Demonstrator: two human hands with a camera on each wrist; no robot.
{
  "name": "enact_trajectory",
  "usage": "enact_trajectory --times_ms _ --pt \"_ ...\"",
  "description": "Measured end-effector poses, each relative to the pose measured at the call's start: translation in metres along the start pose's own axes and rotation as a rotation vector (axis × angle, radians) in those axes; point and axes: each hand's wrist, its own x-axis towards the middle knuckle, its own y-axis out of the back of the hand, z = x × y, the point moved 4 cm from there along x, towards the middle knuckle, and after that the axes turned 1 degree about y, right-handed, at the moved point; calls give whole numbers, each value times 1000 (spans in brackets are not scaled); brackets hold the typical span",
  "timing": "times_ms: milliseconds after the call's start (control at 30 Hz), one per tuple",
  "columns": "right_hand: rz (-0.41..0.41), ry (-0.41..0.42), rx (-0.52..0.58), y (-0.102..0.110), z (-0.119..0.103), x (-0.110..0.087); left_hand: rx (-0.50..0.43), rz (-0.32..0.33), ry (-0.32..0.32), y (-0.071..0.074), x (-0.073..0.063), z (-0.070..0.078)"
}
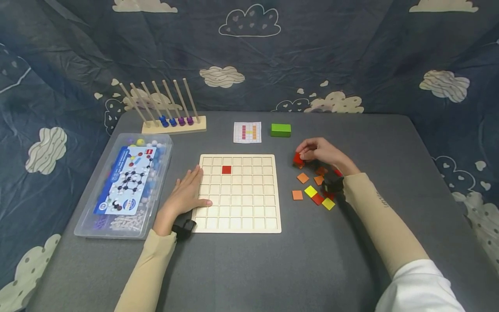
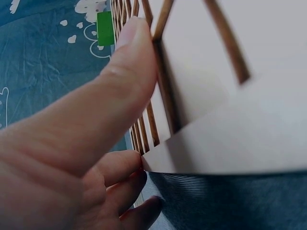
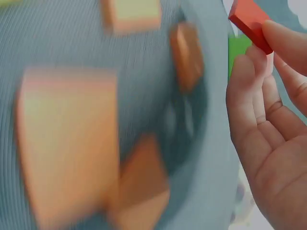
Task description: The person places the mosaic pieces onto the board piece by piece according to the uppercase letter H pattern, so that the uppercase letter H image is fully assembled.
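Observation:
A wooden grid board (image 1: 247,200) lies mid-table with one red square tile (image 1: 226,170) in a cell of its second row. My left hand (image 1: 184,195) rests at the board's left edge, fingers extended along it and the thumb (image 2: 129,72) lying over the top. Right of the board, my right hand (image 1: 321,152) pinches a red tile (image 3: 249,24) between thumb and fingertips, above the table. Below that hand lie loose orange tiles (image 1: 302,178), yellow tiles (image 1: 310,191) and red tiles (image 1: 317,199), some partly hidden by the wrist.
A pattern card (image 1: 247,132) and a green block (image 1: 280,130) lie behind the board. At the back left stands a wooden peg rack (image 1: 174,126) with blue and purple beads. A clear plastic case (image 1: 124,186) with a molecule-printed sheet sits left of my left hand.

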Motion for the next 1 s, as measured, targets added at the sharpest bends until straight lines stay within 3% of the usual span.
enact_trajectory --times_ms 367,567,800,1000 --pt "-126 126 105 -74 -52 35 -4 -2 3 0 1 0" --pt "-207 202 97 -117 -78 53 0 -15 14 0 1 0" --pt "-209 228 -73 -160 -100 64 0 -15 14 1 1 0" --pt "-135 270 -273 -174 -109 65 -11 -13 12 1 0 -1"
